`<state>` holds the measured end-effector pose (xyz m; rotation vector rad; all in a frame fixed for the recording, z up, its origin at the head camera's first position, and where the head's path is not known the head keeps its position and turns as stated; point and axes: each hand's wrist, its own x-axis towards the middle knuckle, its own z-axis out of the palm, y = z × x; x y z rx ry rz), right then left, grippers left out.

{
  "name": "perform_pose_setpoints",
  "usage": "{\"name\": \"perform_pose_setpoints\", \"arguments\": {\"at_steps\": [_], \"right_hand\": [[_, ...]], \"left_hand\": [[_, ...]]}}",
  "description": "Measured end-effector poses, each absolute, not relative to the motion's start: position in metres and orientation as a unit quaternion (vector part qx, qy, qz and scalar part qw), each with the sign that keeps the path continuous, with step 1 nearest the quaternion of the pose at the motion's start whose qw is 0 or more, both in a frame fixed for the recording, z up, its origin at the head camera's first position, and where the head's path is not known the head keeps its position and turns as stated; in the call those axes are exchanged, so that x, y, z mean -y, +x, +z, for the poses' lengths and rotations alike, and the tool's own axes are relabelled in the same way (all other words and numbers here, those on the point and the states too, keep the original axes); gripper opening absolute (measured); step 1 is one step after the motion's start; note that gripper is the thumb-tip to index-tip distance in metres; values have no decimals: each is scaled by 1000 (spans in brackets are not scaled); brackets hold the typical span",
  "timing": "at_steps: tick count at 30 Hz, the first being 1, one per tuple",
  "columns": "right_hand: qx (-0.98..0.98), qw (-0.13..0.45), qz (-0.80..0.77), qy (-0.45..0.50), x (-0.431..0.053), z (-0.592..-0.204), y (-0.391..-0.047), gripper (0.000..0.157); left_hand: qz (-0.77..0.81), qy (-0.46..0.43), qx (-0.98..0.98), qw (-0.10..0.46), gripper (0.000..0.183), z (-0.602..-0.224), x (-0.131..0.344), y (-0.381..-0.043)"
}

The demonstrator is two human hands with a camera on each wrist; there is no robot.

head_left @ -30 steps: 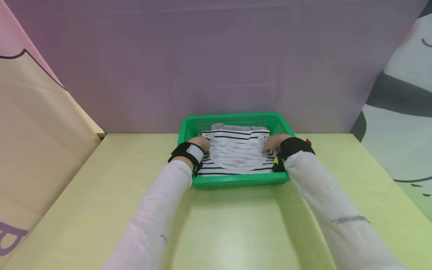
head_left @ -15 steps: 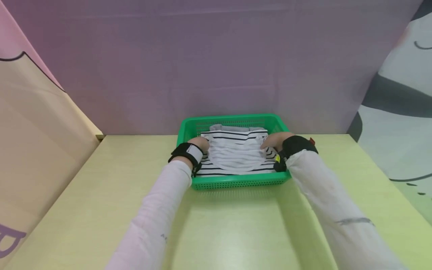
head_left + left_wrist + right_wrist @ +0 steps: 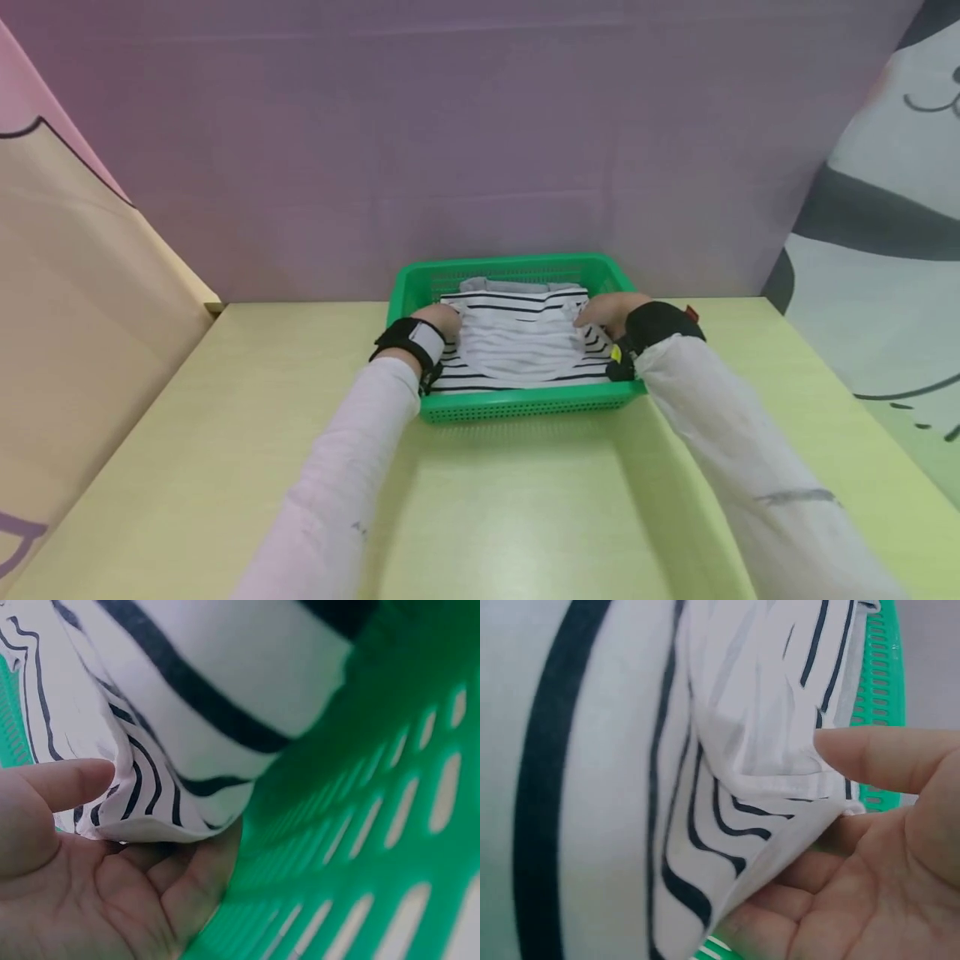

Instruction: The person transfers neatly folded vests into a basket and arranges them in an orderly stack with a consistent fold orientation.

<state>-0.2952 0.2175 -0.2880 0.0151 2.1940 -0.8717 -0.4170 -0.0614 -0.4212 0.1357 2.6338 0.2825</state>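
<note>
A striped black-and-white garment (image 3: 521,342) lies in the green basket (image 3: 528,404), its paler middle part wrinkled. At the left side of the basket my left hand (image 3: 440,319) holds the garment's edge. In the left wrist view, the thumb is on top of the striped cloth (image 3: 217,682) and the fingers are curled beneath it, close to the perforated basket wall. On the other side my right hand (image 3: 611,312) pinches the opposite edge. The right wrist view has the thumb over the cloth (image 3: 780,735) and the fingers under a raised fold; the fingertips are hidden.
Behind the striped garment, a grey folded cloth (image 3: 517,286) lies at the basket's far side. The basket stands on a pale yellow table (image 3: 285,400), before a purple-grey curtain (image 3: 480,150). A shallow yellowish tray-like recess (image 3: 525,500) lies nearer, between the forearms.
The head view has shifted slightly, so the scene sits a little further left. The garment's right edge is raised slightly in my right hand. Both hands keep their hold.
</note>
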Motion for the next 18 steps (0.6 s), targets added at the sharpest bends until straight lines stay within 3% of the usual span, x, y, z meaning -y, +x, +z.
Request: {"name": "perform_pose_setpoints", "arguments": {"at_steps": [7,10,14,18], "right_hand": [[-854,382,-353,-10,-210,-282,-290,61],[-854,378,-356,-8,-209,-277,-289,61],[-862,371,-345,-7,-211,-272,-290,59],[-869,372,-325,-16,-214,-265,-288,58]], "left_hand": [[114,64,-963,237,44,-419,74,-414],[156,48,-959,231,48,-393,77,-394],[200,42,-955,215,47,-329,71,-336],[240,38,-945,218,48,-291,67,-304]]}}
